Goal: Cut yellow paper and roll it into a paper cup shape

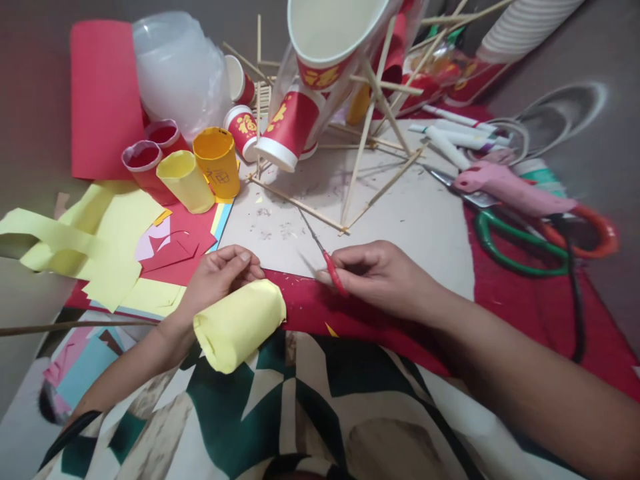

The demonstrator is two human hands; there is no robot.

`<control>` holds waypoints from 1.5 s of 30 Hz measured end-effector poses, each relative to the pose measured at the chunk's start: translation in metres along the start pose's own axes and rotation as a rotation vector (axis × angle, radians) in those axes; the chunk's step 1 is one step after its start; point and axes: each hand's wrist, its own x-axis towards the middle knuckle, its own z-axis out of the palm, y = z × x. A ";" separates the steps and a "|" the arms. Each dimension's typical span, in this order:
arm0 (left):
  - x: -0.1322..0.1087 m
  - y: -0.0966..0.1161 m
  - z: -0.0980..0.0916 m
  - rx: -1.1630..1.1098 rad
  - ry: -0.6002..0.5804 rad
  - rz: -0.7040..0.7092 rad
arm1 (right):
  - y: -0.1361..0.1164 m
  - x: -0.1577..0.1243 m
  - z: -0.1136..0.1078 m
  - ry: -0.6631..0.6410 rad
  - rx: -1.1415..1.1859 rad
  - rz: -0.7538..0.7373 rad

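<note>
My left hand [215,277] grips a cup wrapped in pale yellow paper [240,325], lying on its side over my lap. My right hand [380,273] is closed on small red-handled scissors [327,257], whose thin blades point up and left across the beige cardboard sheet [415,220]. The two hands are close together at the cardboard's near edge.
A frame of wooden sticks [370,127] carries red paper cups [293,127]. Yellow and orange wrapped cups [217,160] stand at the left by red and yellow paper sheets [100,233]. A pink glue gun [505,187], big scissors [510,233] and glue sticks [450,133] lie at the right.
</note>
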 end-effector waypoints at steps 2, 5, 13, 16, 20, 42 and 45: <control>0.000 -0.002 0.006 0.025 -0.010 0.024 | 0.001 0.000 0.004 -0.020 0.020 -0.003; -0.001 -0.008 0.009 0.004 -0.022 0.087 | 0.004 0.001 0.008 -0.037 0.028 -0.015; -0.019 -0.014 -0.009 0.085 -0.089 0.228 | 0.011 0.008 0.002 0.140 -0.045 -0.140; -0.017 -0.004 -0.008 0.037 0.058 0.379 | 0.013 0.011 0.002 0.176 -0.093 -0.136; -0.011 0.019 0.004 -0.232 0.303 0.731 | 0.020 0.015 0.001 0.249 -0.223 -0.120; -0.029 0.038 0.029 0.634 -0.090 0.420 | 0.008 0.018 -0.016 0.373 -0.880 -0.105; -0.016 0.058 0.033 0.630 -0.096 0.465 | 0.008 0.017 -0.017 0.360 -0.902 -0.082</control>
